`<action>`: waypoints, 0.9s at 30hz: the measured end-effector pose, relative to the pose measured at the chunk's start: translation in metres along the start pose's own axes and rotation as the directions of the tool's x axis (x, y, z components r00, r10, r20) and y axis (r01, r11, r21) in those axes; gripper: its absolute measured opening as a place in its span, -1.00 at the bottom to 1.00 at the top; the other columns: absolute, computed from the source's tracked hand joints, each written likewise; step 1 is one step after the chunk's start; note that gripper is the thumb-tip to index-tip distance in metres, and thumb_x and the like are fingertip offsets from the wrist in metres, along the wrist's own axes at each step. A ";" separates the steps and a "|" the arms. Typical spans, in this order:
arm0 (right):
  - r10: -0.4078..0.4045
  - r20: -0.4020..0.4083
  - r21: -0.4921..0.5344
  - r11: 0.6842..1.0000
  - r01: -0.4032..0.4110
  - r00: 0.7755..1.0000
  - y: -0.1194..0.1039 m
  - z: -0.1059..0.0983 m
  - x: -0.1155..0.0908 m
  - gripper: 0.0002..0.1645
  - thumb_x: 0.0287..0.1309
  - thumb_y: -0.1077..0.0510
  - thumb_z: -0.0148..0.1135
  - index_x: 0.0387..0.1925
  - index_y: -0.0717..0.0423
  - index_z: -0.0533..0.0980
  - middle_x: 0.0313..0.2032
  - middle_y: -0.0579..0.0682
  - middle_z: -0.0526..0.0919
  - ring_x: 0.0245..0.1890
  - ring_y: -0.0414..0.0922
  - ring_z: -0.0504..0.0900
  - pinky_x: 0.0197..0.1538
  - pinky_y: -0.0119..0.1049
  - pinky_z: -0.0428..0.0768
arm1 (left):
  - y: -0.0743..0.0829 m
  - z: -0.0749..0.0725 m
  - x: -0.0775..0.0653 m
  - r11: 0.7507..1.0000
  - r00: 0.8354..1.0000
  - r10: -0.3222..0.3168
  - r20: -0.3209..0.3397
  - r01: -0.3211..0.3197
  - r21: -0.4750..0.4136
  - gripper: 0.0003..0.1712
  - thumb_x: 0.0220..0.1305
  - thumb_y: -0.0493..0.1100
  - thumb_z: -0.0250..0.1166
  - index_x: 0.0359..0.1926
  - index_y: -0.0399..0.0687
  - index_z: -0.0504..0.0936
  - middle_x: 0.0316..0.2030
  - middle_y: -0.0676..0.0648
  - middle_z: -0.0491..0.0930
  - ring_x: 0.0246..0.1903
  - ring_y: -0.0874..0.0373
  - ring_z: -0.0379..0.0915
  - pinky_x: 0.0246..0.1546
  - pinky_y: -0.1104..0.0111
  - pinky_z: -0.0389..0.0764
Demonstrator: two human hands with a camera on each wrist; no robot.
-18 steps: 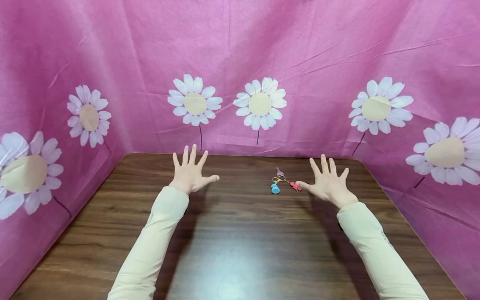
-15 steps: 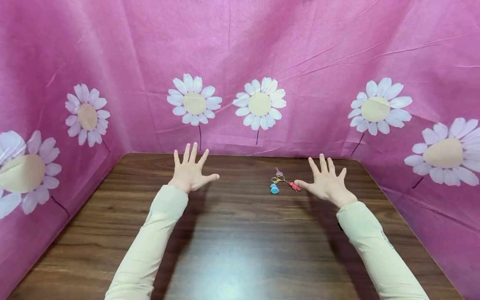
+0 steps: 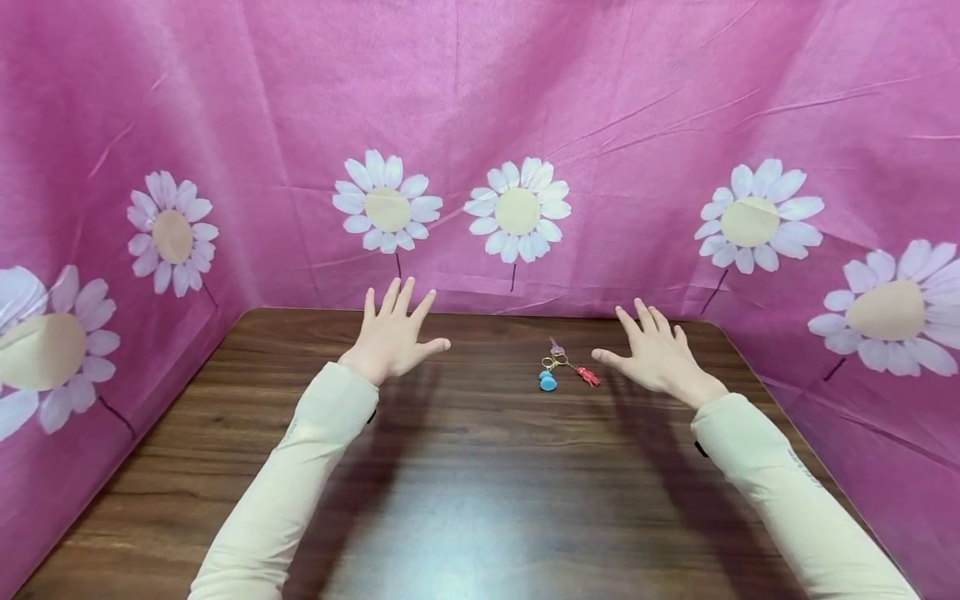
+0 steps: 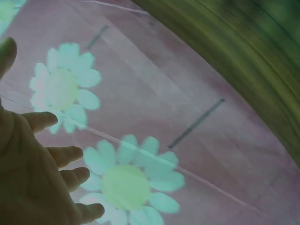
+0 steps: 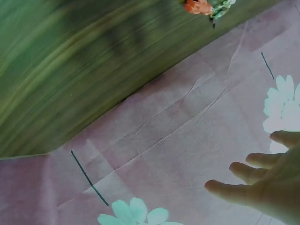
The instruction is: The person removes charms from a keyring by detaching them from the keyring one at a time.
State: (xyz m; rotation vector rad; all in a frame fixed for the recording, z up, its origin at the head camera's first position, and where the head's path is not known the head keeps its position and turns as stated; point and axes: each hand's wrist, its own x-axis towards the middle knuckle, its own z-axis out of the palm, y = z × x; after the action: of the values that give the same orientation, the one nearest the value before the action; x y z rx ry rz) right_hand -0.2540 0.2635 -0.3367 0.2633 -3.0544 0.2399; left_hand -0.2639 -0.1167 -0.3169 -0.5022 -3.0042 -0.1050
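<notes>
A bunch of keychain charms lies on the wooden table [image 3: 465, 442] toward its back right: a blue charm [image 3: 548, 382], a red figure charm [image 3: 588, 377], gold rings [image 3: 559, 360] and a small purple piece [image 3: 556, 344]. My right hand [image 3: 660, 358] is spread above the table just right of the red charm, holding nothing. Over the back left part my left hand [image 3: 390, 337] has its fingers apart and nothing in it. The left wrist view shows that hand's fingers [image 4: 70, 155] against the cloth; in the right wrist view the red charm [image 5: 198, 6] appears at the top edge.
Pink cloth [image 3: 450, 83] with large white daisies hangs along the back and both sides of the table. The table's back edge [image 3: 487, 313] lies close behind both hands.
Both hands have shifted slightly: the left forward and to the right, the right turned and raised a little, its thumb now apart from the red charm in view. The charms lie as before.
</notes>
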 end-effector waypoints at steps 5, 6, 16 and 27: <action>-0.079 -0.120 0.007 0.997 0.081 0.990 0.002 0.000 -0.007 0.00 0.08 -0.40 -0.01 0.33 0.20 0.12 0.35 0.31 0.01 0.31 0.27 0.01 0.16 0.30 0.16 | 0.013 -0.010 -0.004 0.997 0.997 0.068 -0.026 -0.069 -0.030 -0.11 0.19 0.34 0.01 0.40 0.03 0.02 0.40 -0.23 -0.09 0.40 -0.15 -0.30 0.32 -0.10 -0.27; -0.093 -0.142 0.012 0.995 0.095 0.986 0.002 0.001 -0.009 -0.04 0.09 -0.36 0.02 0.31 0.20 0.15 0.34 0.30 0.04 0.30 0.26 0.04 0.14 0.29 0.19 | 0.015 -0.011 -0.006 0.996 0.996 0.083 -0.030 -0.084 -0.031 -0.13 0.19 0.31 0.03 0.40 0.02 0.03 0.40 -0.23 -0.07 0.39 -0.15 -0.28 0.33 -0.09 -0.24; -0.149 -0.256 0.144 0.971 0.190 0.955 -0.010 0.033 -0.027 -0.28 0.11 -0.05 0.18 0.20 0.27 0.28 0.23 0.26 0.27 0.21 0.22 0.24 0.17 0.18 0.26 | 0.032 0.003 -0.022 0.950 0.950 0.262 -0.167 -0.285 -0.128 -0.33 0.15 0.07 0.21 0.22 -0.15 0.35 0.20 -0.23 0.35 0.24 -0.15 0.19 0.26 0.07 0.18; -0.083 -0.196 0.297 0.945 0.140 0.977 -0.005 0.077 -0.029 -0.50 0.05 0.09 0.23 0.01 0.29 0.46 -0.01 0.20 0.53 0.05 0.16 0.46 0.08 0.08 0.39 | 0.053 0.050 -0.017 0.887 0.943 0.308 -0.123 -0.331 -0.321 -0.57 0.13 -0.05 0.20 0.03 -0.06 0.52 -0.03 -0.02 0.56 -0.01 0.05 0.48 0.00 0.17 0.48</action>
State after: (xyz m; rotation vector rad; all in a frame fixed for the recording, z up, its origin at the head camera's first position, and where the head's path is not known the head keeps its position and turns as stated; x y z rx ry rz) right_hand -0.2287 0.2511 -0.4143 0.4062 -2.8001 0.6966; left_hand -0.2345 -0.0677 -0.3659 -0.9966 -2.7938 -0.6056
